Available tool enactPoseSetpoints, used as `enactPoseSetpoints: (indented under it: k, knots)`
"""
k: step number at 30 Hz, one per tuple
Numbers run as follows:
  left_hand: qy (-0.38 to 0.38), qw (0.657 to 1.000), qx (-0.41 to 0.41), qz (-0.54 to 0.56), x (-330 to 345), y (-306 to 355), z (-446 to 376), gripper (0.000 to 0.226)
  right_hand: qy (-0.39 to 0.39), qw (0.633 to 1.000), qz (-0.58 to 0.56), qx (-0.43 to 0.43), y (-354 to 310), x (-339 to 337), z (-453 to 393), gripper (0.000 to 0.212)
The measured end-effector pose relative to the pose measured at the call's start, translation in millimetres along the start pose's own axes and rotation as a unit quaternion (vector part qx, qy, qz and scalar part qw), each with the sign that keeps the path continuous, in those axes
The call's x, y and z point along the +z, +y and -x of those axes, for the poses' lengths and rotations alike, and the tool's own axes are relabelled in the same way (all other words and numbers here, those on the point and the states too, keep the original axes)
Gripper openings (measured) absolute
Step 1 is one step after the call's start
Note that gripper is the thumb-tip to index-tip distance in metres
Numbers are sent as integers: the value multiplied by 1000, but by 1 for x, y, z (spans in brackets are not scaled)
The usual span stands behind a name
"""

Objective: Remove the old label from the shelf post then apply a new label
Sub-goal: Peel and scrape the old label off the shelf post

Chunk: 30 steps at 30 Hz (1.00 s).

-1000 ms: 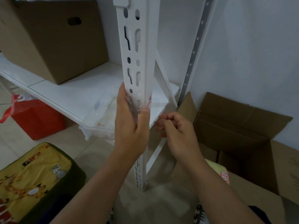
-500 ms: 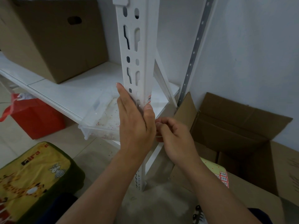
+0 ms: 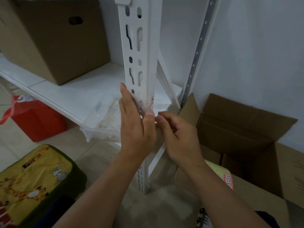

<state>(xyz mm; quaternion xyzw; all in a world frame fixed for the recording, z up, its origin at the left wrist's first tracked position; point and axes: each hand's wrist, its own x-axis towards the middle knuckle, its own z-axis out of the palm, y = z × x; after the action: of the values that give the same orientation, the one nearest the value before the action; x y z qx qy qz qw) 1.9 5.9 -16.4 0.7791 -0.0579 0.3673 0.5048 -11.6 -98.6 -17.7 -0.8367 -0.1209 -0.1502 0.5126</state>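
Note:
A white slotted shelf post [image 3: 144, 46] rises through the middle of the view. A small white label with a red border and handwriting [image 3: 152, 100] is stuck on the post's right face, only its edge showing. My left hand [image 3: 134, 127] wraps the post's front just below the label, fingers flat, thumb at the right edge. My right hand [image 3: 177, 130] is at the post's right side under the label, fingertips pinched together against the post; what they pinch is hidden. A yellow sheet with several red-bordered labels [image 3: 227, 179] lies on the cardboard at the lower right.
A white shelf board [image 3: 69, 92] carries a closed cardboard box [image 3: 54, 38] and a clear plastic tray [image 3: 105, 119]. A red box [image 3: 37, 120] stands on the floor at left. An open cardboard box [image 3: 246, 129] is at right, and a yellow cushion [image 3: 32, 183] at lower left.
My right hand has moved left from beside the post until its fingertips meet the post's right edge by my left thumb. My left hand has slid slightly up the post.

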Motion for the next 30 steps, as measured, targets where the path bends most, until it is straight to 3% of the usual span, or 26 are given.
enactPoseSetpoints:
  k: [2, 7, 11, 15, 30]
  knots:
    - [-10, 1000, 7, 27, -4, -1, 0, 71, 23, 998, 31, -43, -3, 3, -3, 38]
    - [-62, 990, -24, 122, -11, -4, 1, 76, 49, 985, 66, -154, -8, 17, -10, 26]
    - [-81, 986, -33, 141, -13, -7, -2, 74, 67, 974, 101, -190, -8, 20, -13, 44]
    - [-89, 984, -52, 144, -11, -8, -1, 72, 91, 960, 129, -233, -6, 17, -18, 38]
    - [-85, 981, -53, 164, -8, -6, -3, 70, 70, 944, 171, -274, -3, 7, -28, 32]
